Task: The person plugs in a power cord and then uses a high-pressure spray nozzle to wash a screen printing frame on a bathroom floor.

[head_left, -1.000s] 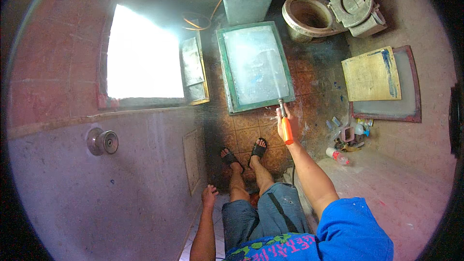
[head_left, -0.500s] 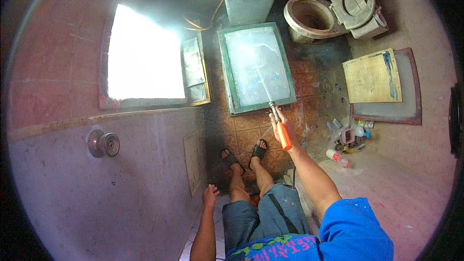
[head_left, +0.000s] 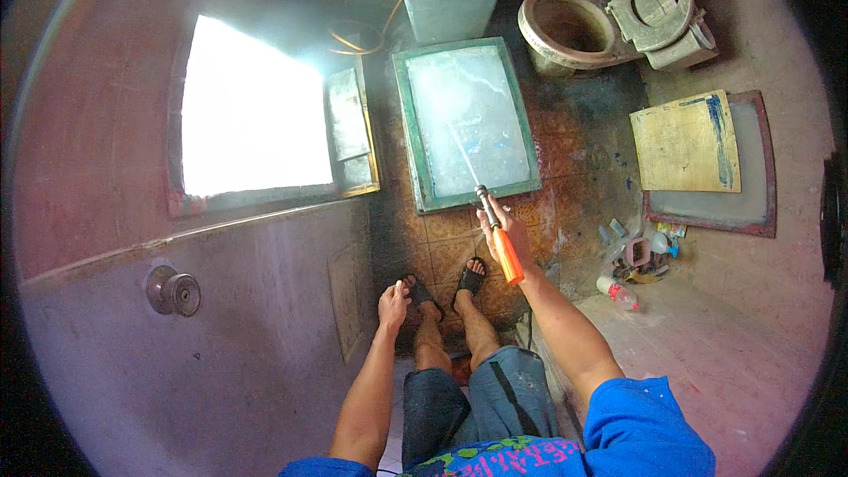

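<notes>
My right hand (head_left: 512, 228) is wrapped round a spray gun (head_left: 508, 256) with an orange body and a metal nozzle. From the nozzle a thin white jet (head_left: 462, 152) shoots forward onto a green-framed screen (head_left: 466, 119) with a pale, wet-looking panel. The screen lies tilted in front of me, and edges of at least one more frame show beneath it. My left hand (head_left: 394, 305) hangs free near my left foot, fingers loosely bent, with nothing visible in it.
A grey bin (head_left: 450, 13) stands behind the screen, a toilet (head_left: 574, 31) to its right. A yellowish board (head_left: 685, 143) and a dark red frame (head_left: 755, 168) lean at the right wall. Bottles (head_left: 618, 293) and clutter lie below them. A bright window (head_left: 256, 110) and round knob (head_left: 174, 290) are left.
My right hand and the spray gun have shifted slightly left, and the jet now lands further left on the screen. My left hand has come up and forward.
</notes>
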`<action>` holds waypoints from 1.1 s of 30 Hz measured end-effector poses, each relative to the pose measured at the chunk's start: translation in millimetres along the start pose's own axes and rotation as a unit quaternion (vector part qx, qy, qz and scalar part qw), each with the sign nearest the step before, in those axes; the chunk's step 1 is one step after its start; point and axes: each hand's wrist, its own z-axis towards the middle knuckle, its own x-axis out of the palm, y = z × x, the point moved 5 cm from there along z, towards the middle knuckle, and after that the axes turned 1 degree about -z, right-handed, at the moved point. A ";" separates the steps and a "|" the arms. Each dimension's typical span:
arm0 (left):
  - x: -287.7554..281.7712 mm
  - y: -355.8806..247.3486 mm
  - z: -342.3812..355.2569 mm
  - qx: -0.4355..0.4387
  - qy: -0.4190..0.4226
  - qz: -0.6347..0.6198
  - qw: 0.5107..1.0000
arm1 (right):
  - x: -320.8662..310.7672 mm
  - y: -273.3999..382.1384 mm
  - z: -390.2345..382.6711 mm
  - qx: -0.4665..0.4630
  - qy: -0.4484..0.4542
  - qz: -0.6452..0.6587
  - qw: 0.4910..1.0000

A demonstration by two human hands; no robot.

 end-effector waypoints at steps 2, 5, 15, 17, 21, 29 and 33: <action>13.1 -26.9 7.9 0.004 0.010 0.020 1.000 | 0.1 -0.2 9.1 -0.004 -0.032 0.155 0.987; 25.5 -46.2 21.0 0.014 0.019 0.086 0.996 | -18.4 -7.3 18.4 0.000 -0.114 -0.028 0.993; 66.5 -62.1 121.8 0.062 -0.083 0.299 0.949 | 30.8 -302.1 105.2 0.312 -0.212 0.058 0.924; 82.6 -58.4 164.5 0.049 -0.094 0.294 0.950 | 45.8 -381.2 132.6 0.343 -0.226 0.065 0.909; 129.4 -52.9 260.5 0.139 -0.090 0.279 0.946 | 39.2 -496.2 201.5 0.194 -0.236 -0.078 0.949; 166.0 9.6 382.9 0.120 -0.072 0.227 0.964 | 108.3 -508.2 270.6 0.201 -0.221 -0.071 0.952; 173.6 5.1 378.5 0.077 -0.134 0.140 0.978 | 103.5 -504.3 256.1 0.245 -0.223 -0.095 0.939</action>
